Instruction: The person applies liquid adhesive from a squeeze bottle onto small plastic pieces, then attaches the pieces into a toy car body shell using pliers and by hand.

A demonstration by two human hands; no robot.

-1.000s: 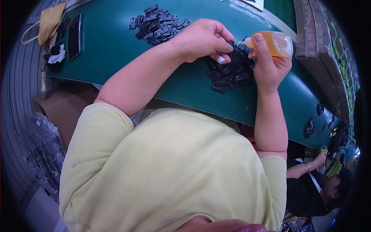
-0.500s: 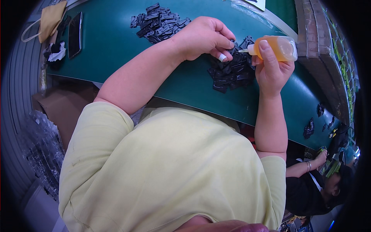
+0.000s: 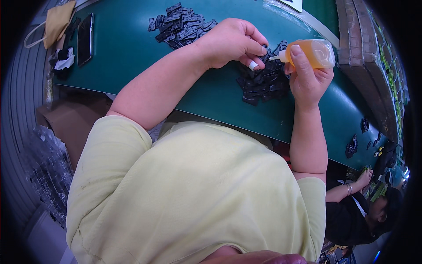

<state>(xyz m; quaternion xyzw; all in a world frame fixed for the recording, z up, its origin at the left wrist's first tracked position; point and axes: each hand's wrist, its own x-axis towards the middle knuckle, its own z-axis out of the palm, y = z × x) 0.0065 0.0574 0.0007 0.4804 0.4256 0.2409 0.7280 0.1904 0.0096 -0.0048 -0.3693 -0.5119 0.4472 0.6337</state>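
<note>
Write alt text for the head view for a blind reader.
A person's right hand holds a bottle of amber liquid, its nozzle pointing toward the left hand, which pinches a small black piece near a heap of black parts on a green table. A second black pile lies farther left; another person is at lower right.

A wide, head-worn fisheye looks down from close above the torso [image 3: 198,189] and green table [image 3: 118,57].
</note>
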